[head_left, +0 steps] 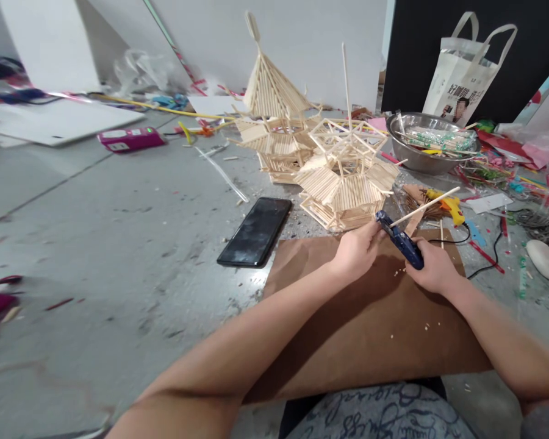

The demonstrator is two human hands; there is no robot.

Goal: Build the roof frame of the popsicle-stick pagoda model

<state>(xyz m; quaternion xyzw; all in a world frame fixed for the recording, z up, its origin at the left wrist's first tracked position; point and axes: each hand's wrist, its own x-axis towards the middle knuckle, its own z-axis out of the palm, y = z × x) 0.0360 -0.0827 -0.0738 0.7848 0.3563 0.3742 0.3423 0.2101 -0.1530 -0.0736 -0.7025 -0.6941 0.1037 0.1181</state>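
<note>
My right hand (432, 266) is closed around the lower end of a dark blue hand tool (403, 244) that looks like a cutter. A thin wooden stick (427, 205) slants up to the right from the tool's upper part. My left hand (359, 251) is closed at the stick's lower end, close to the tool's head; its fingertips are partly hidden. Just beyond my hands stands a tiered model (348, 186) built of thin sticks, with one tall upright stick. Behind it is a second stick model (277, 97) with a pointed roof.
A brown board (348, 341) with wood crumbs lies under my hands. A black phone (256, 231) rests to its left. On the right are a yellow glue gun (451, 207) with a black cord, a metal bowl (405, 155) of supplies and a white bag (462, 79).
</note>
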